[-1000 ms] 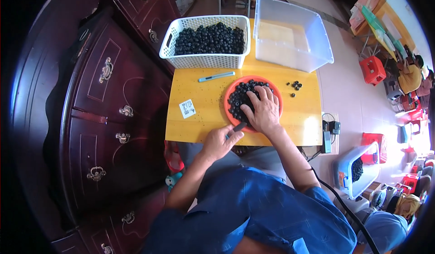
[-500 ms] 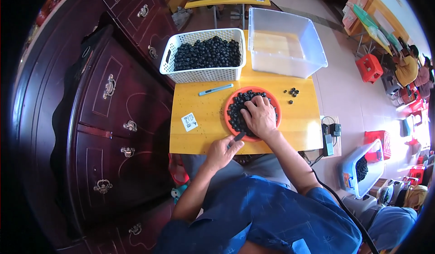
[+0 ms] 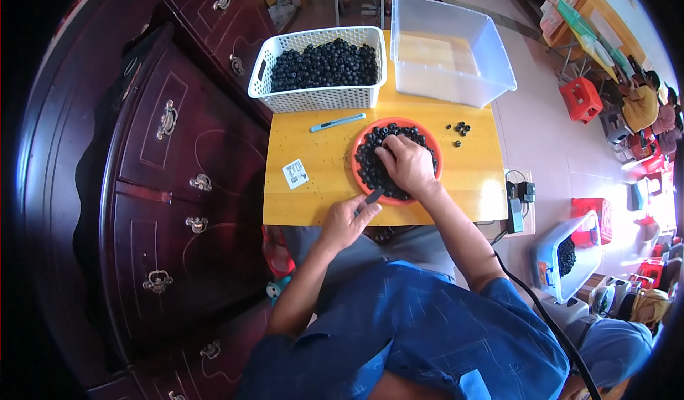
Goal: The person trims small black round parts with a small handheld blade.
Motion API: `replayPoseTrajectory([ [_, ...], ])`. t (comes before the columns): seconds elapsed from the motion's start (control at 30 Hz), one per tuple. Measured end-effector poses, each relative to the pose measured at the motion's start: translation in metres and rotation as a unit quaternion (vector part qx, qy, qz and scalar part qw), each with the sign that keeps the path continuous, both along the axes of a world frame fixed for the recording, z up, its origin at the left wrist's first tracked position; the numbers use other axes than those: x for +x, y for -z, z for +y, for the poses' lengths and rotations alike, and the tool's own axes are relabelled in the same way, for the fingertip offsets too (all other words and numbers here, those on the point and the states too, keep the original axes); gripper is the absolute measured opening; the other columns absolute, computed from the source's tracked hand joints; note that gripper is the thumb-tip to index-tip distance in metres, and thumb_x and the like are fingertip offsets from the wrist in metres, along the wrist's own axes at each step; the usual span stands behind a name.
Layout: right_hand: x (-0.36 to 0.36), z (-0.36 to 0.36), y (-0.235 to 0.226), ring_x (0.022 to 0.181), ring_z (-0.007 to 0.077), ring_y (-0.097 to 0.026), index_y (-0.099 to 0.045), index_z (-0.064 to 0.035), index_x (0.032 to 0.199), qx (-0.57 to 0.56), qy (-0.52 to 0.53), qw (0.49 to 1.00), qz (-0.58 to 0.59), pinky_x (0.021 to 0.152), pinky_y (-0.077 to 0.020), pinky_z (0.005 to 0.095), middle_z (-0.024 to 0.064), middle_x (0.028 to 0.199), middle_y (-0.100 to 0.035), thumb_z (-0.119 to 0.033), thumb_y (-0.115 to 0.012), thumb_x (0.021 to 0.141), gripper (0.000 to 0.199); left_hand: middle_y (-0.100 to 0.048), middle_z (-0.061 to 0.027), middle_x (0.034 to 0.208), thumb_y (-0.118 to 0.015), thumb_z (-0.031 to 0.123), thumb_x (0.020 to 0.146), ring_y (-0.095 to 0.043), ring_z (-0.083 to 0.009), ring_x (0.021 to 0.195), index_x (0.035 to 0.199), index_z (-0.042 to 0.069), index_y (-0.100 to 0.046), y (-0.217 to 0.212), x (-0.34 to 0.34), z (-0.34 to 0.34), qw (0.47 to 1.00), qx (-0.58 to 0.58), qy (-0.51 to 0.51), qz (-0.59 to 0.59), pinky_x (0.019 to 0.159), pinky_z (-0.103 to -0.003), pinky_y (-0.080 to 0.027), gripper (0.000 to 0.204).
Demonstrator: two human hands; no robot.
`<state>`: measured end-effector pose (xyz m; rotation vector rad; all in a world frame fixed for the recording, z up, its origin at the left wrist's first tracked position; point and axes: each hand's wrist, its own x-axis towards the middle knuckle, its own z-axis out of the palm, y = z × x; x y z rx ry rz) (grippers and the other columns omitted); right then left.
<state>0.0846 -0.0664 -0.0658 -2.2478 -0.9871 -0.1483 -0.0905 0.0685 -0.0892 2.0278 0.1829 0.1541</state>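
Note:
A round orange bowl (image 3: pixel 355 172) of small black ring-shaped parts (image 3: pixel 372 172) stands near the front edge of the yellow table (image 3: pixel 320 207). My right hand (image 3: pixel 408 163) reaches into it from the right, fingers curled down and drawn in toward the thumb. The fingertips and whatever they pinch are hidden among the parts. At the bowl's lower left rim, my left hand (image 3: pixel 348 222) is closed on a small dark flat tool (image 3: pixel 372 196). Its tip points up and right over the rim; the palm covers the rest.
Behind the bowl are a white perforated basket (image 3: pixel 324 100) of black parts and a clear plastic bin (image 3: pixel 456 83). A light-blue utility knife (image 3: pixel 338 122), a white printed card (image 3: pixel 295 174) and several loose black parts (image 3: pixel 462 127) lie around the bowl. A dark wooden cabinet (image 3: pixel 178 193) borders the left.
The whole scene sits slightly higher in the picture. My right hand's fingers have curled in more over the black parts. The left hand keeps its hold on the dark tool.

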Motion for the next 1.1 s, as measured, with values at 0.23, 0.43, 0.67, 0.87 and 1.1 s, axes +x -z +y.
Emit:
replayPoseTrajectory([
  [0.23,0.014,-0.003,-0.013,0.062,0.0091,-0.051,-0.065,-0.0055,0.099,0.366,0.023,0.78,0.508,0.054,-0.04,0.0251,-0.0047,0.074,-0.054,-0.032,-0.057,0.108,0.029,-0.066,-0.0148,0.07,-0.064,0.051,0.101,-0.067,-0.0341,0.066,0.089,0.001,-0.067,0.003,0.0,0.003,1.0,-0.017,0.006,-0.018,0.063,-0.043,-0.049,0.052],
  [0.43,0.025,-0.023,0.0,0.079,0.0165,-0.061,-0.065,-0.0062,0.111,0.555,-0.067,0.328,0.762,0.062,-0.0484,0.0279,0.0036,0.092,-0.064,-0.04,-0.053,0.109,0.036,-0.065,-0.0127,0.07,-0.065,0.049,0.102,-0.064,-0.0273,0.063,0.087,0.0,-0.066,0.008,0.0,0.004,0.999,-0.031,0.01,-0.004,0.063,-0.04,-0.049,0.052],
  [0.67,0.004,-0.029,0.001,0.1,0.0252,-0.069,-0.065,-0.0043,0.131,0.578,-0.033,0.232,0.782,0.075,-0.058,0.0348,0.0145,0.12,-0.071,-0.038,-0.048,0.11,0.043,-0.064,-0.0107,0.069,-0.065,0.049,0.102,-0.063,-0.0221,0.065,0.088,-0.001,-0.066,-0.001,0.0,0.001,0.997,-0.069,0.015,-0.01,0.065,-0.037,-0.049,0.052],
  [0.87,-0.005,-0.033,0.005,0.077,0.0117,-0.055,-0.061,-0.0087,0.139,0.559,-0.071,0.117,0.818,0.057,-0.0442,0.0221,0.0044,0.102,-0.066,-0.04,-0.05,0.11,0.044,-0.065,-0.0106,0.069,-0.066,0.047,0.102,-0.064,-0.0211,0.065,0.087,-0.002,-0.066,-0.007,0.0,-0.002,0.998,-0.067,0.017,-0.012,0.065,-0.037,-0.049,0.051],
  [1.1,-0.014,-0.033,0.001,0.103,0.0255,-0.07,-0.06,-0.009,0.139,0.553,-0.076,0.204,0.804,0.068,-0.0562,0.0299,0.0124,0.128,-0.069,-0.04,-0.047,0.111,0.044,-0.065,-0.0095,0.07,-0.066,0.043,0.103,-0.062,-0.019,0.066,0.087,-0.002,-0.066,-0.02,0.001,-0.006,0.997,-0.07,0.024,-0.025,0.064,-0.036,-0.049,0.048],
])
